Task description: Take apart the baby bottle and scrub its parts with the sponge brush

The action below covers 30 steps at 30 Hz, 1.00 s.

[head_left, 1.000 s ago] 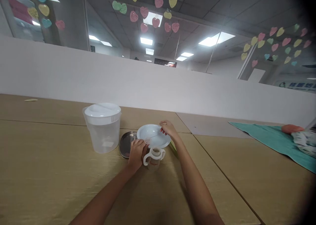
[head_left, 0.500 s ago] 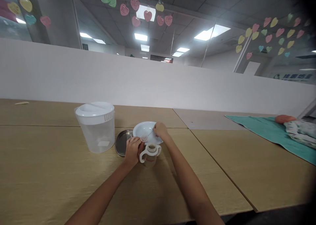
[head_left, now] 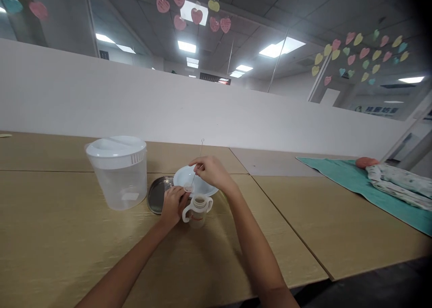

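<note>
My left hand (head_left: pixel 173 204) is closed on a small round translucent bottle part (head_left: pixel 188 188) over the near edge of a white bowl (head_left: pixel 181 174). Between the fingers of my right hand (head_left: pixel 215 172) is a thin wire brush (head_left: pixel 201 149); its looped end points up and its lower end reaches the bottle part. Whether the tip is inside that part I cannot tell. A clear baby bottle (head_left: pixel 197 219) with two white handles stands upright without a lid, just in front of the bowl. Left of the bowl lies a round metal tray (head_left: pixel 155 196), partly hidden by my left hand.
A translucent bucket (head_left: pixel 123 182) with a white lid stands to the left. At the right, a green cloth (head_left: pixel 332 175) carries folded patterned fabric (head_left: pixel 398 179) and an orange item (head_left: pixel 366 162). A low white wall (head_left: pixel 151 101) runs behind the table.
My right hand has risen and turned, so the brush now stands nearly upright with its loop above the hand. The left hand keeps its hold. The view has shifted slightly right.
</note>
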Available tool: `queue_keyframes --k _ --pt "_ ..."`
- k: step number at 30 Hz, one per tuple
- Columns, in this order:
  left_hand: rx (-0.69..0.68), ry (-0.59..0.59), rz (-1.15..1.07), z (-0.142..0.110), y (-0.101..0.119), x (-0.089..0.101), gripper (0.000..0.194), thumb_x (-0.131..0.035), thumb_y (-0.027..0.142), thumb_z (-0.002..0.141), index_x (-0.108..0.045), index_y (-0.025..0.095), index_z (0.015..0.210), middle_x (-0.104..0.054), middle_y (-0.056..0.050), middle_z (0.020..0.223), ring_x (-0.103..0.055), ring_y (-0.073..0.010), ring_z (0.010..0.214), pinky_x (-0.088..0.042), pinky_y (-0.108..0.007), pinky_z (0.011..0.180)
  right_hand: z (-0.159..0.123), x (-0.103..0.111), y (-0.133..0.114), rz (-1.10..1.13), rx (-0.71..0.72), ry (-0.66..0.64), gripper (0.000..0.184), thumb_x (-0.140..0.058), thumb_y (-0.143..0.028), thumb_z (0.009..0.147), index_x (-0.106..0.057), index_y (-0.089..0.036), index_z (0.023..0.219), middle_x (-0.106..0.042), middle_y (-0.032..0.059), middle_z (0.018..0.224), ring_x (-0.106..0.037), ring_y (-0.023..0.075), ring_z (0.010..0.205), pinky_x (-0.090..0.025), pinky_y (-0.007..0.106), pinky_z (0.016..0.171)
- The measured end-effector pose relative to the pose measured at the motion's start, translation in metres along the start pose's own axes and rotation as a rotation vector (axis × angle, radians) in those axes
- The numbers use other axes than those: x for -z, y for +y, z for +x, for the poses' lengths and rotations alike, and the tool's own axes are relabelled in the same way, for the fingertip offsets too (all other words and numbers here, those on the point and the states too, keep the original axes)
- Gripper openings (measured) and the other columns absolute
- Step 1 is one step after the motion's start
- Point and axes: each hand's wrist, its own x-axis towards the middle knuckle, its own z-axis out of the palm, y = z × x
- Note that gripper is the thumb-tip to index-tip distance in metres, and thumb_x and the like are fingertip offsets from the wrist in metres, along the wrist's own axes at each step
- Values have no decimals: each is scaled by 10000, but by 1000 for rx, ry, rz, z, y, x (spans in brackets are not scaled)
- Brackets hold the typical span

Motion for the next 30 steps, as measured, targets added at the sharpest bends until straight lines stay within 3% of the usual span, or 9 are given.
queue_keyframes --k 7,14,18,30 --pt "-3 -3 -29 0 0 1 341 -343 367 915 -602 194 777 -627 -41 851 -532 -191 881 -362 -323 770 5 -12 0 -135 -1 -19 339 -483 -63 772 -705 -205 983 -697 30 818 -621 110 751 -445 192 747" --pt "-28 22 -51 -2 -6 -5 249 -402 308 899 -622 194 888 -631 -40 914 -520 -192 940 -355 -313 801 -5 -11 -6 -294 59 -72 326 -470 -84 785 -716 -218 953 -696 41 848 -606 124 749 -422 200 714" --pt "-39 24 -62 -1 -5 -5 274 -397 311 909 -630 185 837 -629 -36 862 -524 -183 898 -348 -301 783 -7 -8 -11 -407 23 -75 346 -454 -85 791 -701 -220 993 -689 54 915 -606 142 810 -416 213 726" --pt "-49 31 -116 -2 -10 -10 303 -387 326 920 -651 188 865 -632 -44 887 -515 -190 917 -353 -320 798 -3 -12 -10 -365 1 -58 299 -467 -143 821 -698 -227 992 -692 36 949 -613 126 815 -415 195 711"
